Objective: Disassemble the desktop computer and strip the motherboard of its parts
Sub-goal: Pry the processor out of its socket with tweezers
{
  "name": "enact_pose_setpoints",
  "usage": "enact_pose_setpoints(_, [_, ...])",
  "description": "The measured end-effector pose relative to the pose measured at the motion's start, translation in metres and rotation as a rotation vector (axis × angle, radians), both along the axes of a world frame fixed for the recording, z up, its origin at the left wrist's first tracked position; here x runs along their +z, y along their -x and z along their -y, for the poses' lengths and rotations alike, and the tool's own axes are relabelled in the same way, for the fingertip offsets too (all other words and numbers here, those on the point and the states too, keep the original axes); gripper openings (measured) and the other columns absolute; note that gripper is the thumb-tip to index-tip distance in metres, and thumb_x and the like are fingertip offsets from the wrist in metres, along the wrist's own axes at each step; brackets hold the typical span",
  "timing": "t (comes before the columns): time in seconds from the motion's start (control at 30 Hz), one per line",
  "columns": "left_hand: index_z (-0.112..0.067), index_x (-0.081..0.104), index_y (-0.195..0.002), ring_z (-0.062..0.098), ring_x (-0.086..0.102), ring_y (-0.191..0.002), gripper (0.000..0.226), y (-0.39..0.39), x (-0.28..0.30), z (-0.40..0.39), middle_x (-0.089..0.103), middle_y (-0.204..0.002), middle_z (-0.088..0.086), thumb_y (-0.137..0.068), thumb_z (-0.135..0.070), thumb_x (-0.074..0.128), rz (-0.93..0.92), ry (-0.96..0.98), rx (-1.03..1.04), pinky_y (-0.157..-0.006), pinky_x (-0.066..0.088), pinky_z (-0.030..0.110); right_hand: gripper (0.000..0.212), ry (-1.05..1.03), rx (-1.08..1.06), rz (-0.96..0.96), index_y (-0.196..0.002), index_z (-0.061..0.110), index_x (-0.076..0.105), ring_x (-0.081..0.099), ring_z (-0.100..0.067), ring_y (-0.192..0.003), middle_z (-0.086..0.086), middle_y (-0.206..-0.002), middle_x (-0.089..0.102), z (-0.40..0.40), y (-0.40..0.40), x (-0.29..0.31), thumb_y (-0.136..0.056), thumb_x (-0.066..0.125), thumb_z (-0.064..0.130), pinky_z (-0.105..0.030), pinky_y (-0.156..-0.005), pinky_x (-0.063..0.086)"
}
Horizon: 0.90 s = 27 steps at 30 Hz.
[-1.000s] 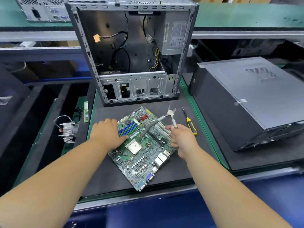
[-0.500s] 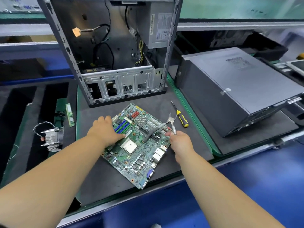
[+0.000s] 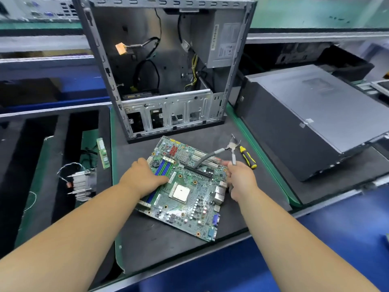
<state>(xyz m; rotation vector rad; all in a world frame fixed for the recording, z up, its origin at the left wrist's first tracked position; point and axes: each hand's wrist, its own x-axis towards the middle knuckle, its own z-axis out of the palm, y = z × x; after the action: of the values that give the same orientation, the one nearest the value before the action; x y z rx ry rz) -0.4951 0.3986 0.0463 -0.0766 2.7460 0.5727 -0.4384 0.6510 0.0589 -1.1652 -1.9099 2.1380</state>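
The open computer case (image 3: 166, 68) is standing upright at the back of the dark mat (image 3: 168, 245). The motherboard (image 3: 187, 186) is lying flat in front of it. The left hand (image 3: 141, 178) is pressing on the board's left side, fingers extended. The right hand (image 3: 240, 182) is gripping pliers (image 3: 232, 152) over the board's right edge. A yellow-handled screwdriver (image 3: 248, 157) is lying just beside the pliers.

Lighting's bright and even from overhead, so shadows stay soft. There's mild glare on the bare silver metal tower case (image 3: 168, 60) and the flat grey top of the closed computer box (image 3: 311, 106). Wide-angle lens bends the straight rails near the edges. Whole frame's a bit soft, with the far corners smeared.
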Motion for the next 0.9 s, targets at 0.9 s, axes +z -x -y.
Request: enact_pose_setpoints(0.9, [-0.001,0.048,-0.132,0.040,0.054,-0.112,0.045,-0.009,-0.002,0.006,0.054,-0.128,0.022,-0.104,-0.033,0.034,0.041,-0.559,0.604,-0.096,0.045,0.047,0.024,0.213,0.411,-0.187,-0.106,0.008,0.065,0.035,-0.005,-0.039,0.007,-0.052,0.038,-0.019,0.048,0.033,-0.105,0.042,0.014,-0.025,-0.064,0.049])
